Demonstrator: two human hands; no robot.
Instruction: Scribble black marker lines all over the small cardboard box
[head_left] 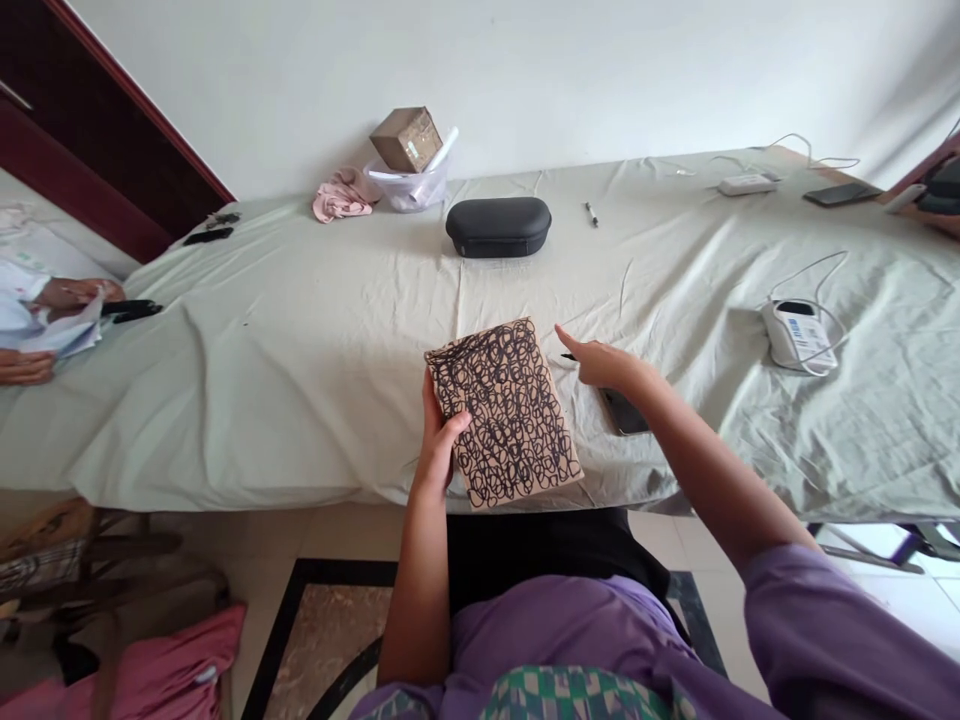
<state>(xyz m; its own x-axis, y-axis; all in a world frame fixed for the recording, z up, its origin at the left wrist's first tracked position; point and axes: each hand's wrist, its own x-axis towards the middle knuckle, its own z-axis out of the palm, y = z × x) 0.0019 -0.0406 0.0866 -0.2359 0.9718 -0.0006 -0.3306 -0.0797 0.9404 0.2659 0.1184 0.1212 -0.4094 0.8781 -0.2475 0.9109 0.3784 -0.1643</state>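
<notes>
My left hand [439, 440] grips the left edge of a brown card sheet [508, 410] covered in black scribbled loops, holding it over the near edge of the cloth-covered table [300, 350]. My right hand [600, 362] rests on the cloth just right of the sheet, fingers closed round a thin black pen [568, 357] whose tip pokes out to the left. A dark phone [625, 412] lies under my right wrist.
A black oval case [498, 226] lies at mid-table, a marker [592, 213] beyond it. A plastic tub with a cardboard box [407, 140] and pink cloth [343, 194] sit at the back. A white device with cable [798, 335] lies right. Another person's hands [71, 293] hold paper at left.
</notes>
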